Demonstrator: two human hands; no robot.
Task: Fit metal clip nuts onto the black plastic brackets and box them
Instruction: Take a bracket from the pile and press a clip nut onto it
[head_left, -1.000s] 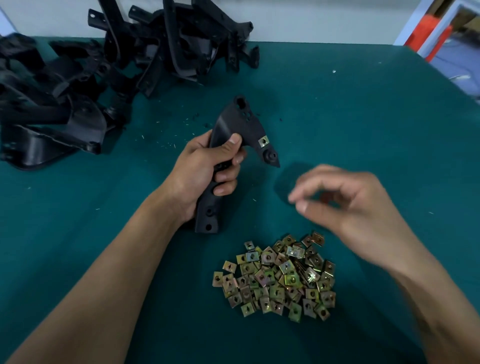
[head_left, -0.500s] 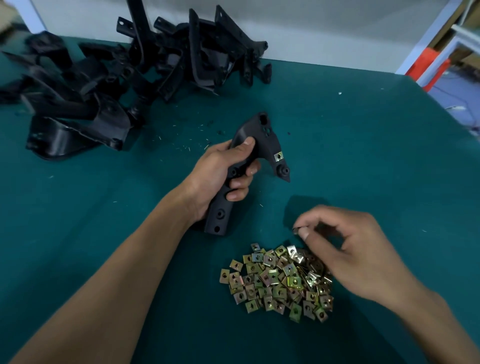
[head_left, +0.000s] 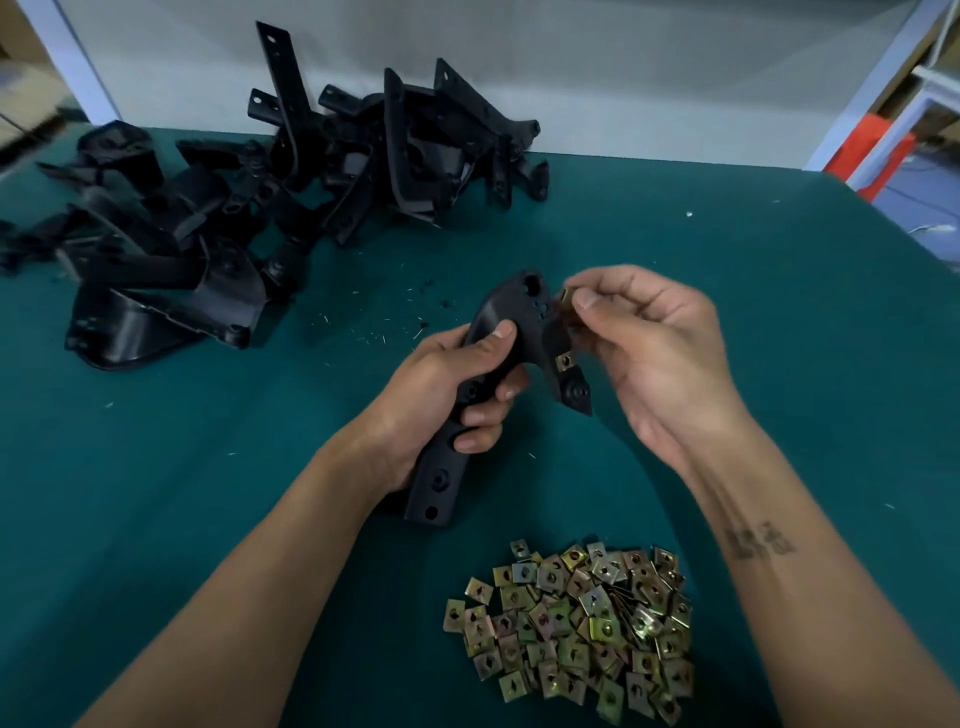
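The left hand (head_left: 441, 395) grips one black bracket (head_left: 511, 332) bearing one fitted clip nut (head_left: 565, 360); the right hand (head_left: 649, 343) pinches a second clip nut (head_left: 565, 297) against its upper edge. Open green table (head_left: 779, 312) lies rightward.

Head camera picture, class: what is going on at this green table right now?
A person is fitting clip nuts to a black plastic bracket. The left hand grips the bracket around its middle, and the right hand pinches one clip nut at the bracket's upper edge. Another clip nut already sits on the bracket lower down. A pile of loose clip nuts lies nearer the person, and a heap of brackets waits at the far left.
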